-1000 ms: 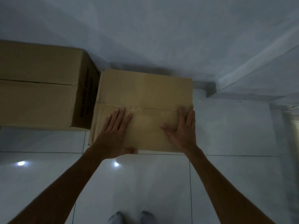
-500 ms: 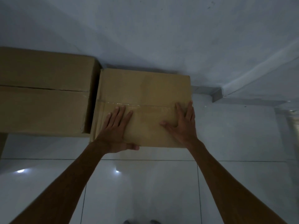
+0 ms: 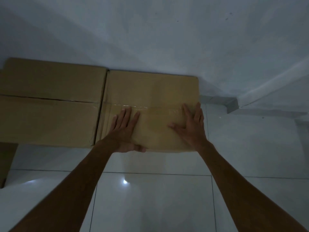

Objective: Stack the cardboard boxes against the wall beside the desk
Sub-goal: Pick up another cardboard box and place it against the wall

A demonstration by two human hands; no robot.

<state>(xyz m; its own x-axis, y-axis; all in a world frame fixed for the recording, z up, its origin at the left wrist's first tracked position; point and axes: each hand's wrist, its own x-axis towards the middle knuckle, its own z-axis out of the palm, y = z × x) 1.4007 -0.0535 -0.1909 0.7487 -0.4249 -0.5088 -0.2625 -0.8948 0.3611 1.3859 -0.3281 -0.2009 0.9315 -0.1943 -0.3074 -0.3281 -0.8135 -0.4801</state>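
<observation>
Both hands lie flat, fingers spread, on the right box: left hand near its left edge, right hand near its right. It sits against the far wall, touching the left box.

Floor: glossy pale tiles w/ thin grout lines, one bright light reflection near centre. From my view two cardboard boxes sit directly on it, side by side, touching, both backed against wall. Right box taped along top seam; left box wider, seam slightly gapped. Brown cardboard piece at far left edge, can't tell what it is
</observation>
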